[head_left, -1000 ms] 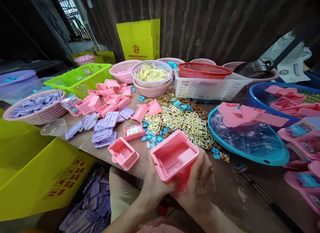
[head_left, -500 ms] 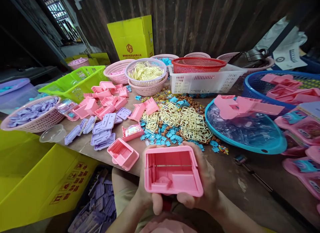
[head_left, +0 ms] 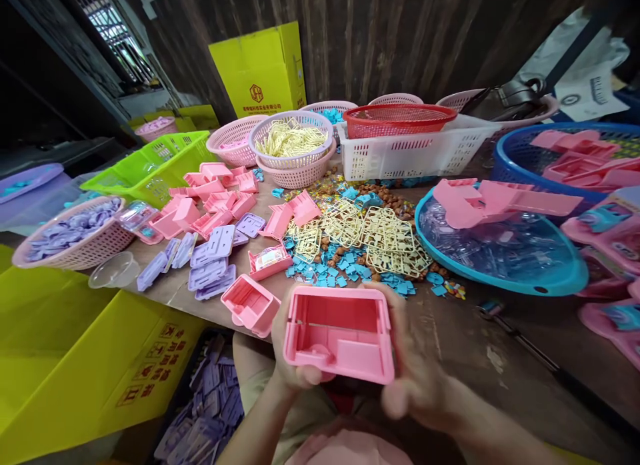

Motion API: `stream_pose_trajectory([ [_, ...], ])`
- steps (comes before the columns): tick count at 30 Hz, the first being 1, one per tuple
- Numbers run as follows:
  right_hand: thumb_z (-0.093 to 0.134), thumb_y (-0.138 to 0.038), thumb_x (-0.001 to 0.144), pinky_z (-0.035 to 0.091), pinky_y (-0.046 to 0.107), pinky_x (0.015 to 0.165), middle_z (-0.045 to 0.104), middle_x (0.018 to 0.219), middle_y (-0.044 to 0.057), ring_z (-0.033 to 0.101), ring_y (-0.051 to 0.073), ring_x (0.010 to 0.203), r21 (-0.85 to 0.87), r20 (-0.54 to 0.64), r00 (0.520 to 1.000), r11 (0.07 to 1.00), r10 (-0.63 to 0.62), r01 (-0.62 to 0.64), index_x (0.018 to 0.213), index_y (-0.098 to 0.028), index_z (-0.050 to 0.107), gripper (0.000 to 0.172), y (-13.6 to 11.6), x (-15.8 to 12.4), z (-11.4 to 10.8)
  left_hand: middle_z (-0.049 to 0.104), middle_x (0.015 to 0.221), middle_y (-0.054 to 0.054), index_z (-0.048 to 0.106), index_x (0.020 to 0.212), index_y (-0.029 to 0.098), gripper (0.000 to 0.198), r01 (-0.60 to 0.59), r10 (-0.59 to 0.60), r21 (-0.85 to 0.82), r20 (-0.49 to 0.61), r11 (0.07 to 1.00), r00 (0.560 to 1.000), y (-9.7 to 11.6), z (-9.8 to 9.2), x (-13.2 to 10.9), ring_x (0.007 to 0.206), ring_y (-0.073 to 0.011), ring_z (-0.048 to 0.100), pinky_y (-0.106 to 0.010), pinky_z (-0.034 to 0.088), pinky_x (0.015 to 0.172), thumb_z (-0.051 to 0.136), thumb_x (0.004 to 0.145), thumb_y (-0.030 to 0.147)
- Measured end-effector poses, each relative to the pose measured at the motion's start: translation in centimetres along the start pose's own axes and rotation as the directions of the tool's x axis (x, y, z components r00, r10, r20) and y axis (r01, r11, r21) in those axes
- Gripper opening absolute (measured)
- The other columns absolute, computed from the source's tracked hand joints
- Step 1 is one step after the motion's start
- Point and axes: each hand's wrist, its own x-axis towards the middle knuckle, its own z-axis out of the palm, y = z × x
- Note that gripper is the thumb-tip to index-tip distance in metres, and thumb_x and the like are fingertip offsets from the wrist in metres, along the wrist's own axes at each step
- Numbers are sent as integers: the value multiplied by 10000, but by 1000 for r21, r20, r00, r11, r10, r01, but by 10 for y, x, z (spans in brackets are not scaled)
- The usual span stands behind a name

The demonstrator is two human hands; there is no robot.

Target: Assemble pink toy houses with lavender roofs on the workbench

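A pink plastic box (head_left: 360, 358) with an open front and moulded steps inside is held up in front of me. My left hand (head_left: 287, 358) is closed round its left side, with the thumb along the lower rim. My right hand (head_left: 413, 372) is at the right side, blurred by motion. Its thumb is off the box and spread from the fingers, which are partly hidden behind the upper right corner. Just left, a second pink box (head_left: 249, 305) sits at the table edge, in front of a pink tray with a printed label (head_left: 270, 260).
Purple panels (head_left: 213, 245), pink parts (head_left: 210, 195), cream frames (head_left: 395, 242) and blue pieces (head_left: 325, 272) cover the table (head_left: 450, 338). A turquoise basin (head_left: 500, 278) stands right, near a black-handled rod (head_left: 530, 358). A yellow carton (head_left: 95, 358) is at lower left; baskets line the back.
My right thumb has come off the box's lower rim and the right hand has shifted outward. The box has moved slightly left and tilted, still in my left hand. The view has turned slightly.
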Motion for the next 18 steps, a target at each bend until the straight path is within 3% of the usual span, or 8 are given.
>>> stream_pose_trajectory([
  [3,481,-464,855,474,355,836,528,1219,109,567,233,1039,-154,264,964,988,28,13,1367,-224,257,608,-10,24,-23,598,930,-105,523,1077,171,960,-121,121,-8,18,993,992,3,-7,6,894,-311,573,-436,476,774,519,419,870],
  [7,529,-185,839,476,287,635,661,928,64,632,181,743,-435,550,835,843,-29,316,1144,-179,523,305,-37,60,-24,588,921,-103,550,1012,156,884,-190,192,-27,170,981,967,7,-8,12,851,-289,572,-422,479,770,578,434,824],
  [11,485,-59,818,384,243,484,653,653,58,584,146,533,-575,620,784,679,-1,456,916,-101,604,160,-50,76,-2,577,941,-100,534,1049,169,882,-203,215,-83,178,976,960,5,-7,8,813,-281,577,-416,487,745,581,452,817],
  [15,473,-46,820,346,236,466,625,584,45,556,128,502,-555,656,754,667,-16,497,816,-104,608,147,-49,76,13,565,1000,-124,539,1060,169,859,-183,199,-102,182,978,963,1,-6,3,890,-319,575,-451,472,805,593,475,796],
  [18,461,-52,833,333,238,464,632,614,66,578,141,553,-534,693,721,667,-6,519,820,-87,608,151,-48,77,13,555,998,-105,550,1027,179,800,-198,224,-146,199,969,954,0,-4,2,866,-299,581,-434,481,780,610,491,770],
])
